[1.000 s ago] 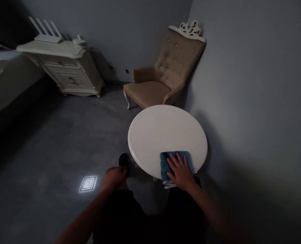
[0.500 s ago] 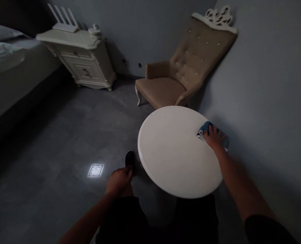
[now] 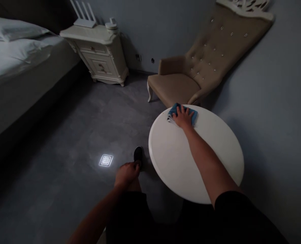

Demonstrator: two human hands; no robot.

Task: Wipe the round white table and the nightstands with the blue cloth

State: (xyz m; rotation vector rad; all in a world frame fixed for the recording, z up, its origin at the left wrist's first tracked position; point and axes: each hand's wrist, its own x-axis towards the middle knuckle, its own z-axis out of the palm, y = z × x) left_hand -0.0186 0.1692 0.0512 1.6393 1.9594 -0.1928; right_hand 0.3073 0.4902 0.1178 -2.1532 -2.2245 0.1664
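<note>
A folded blue cloth (image 3: 194,114) with a pale edge lies on the round white table (image 3: 173,159), near the far rim. My right hand (image 3: 183,118) presses down on this cloth and holds it against the tabletop, its fingers spread across the fabric. The forearm reaches over the table from the lower right. Left of the table, my left hand (image 3: 127,173) rests on my bent left knee, fingers curled over it. Part of those fingers is hard to make out in the dim light.
Behind the table stands a tan tufted armchair (image 3: 174,87). A cream nightstand (image 3: 99,61) holds a white router (image 3: 85,22) and a small white object (image 3: 111,26). At left is a bed (image 3: 25,73). My black shoe (image 3: 138,154) is beside the table; a bright floor drain (image 3: 106,160) lies further left.
My right hand has slid the cloth leftward and away from me, from the table's right edge to its far rim. My left hand stays on the knee. The view has shifted left.
</note>
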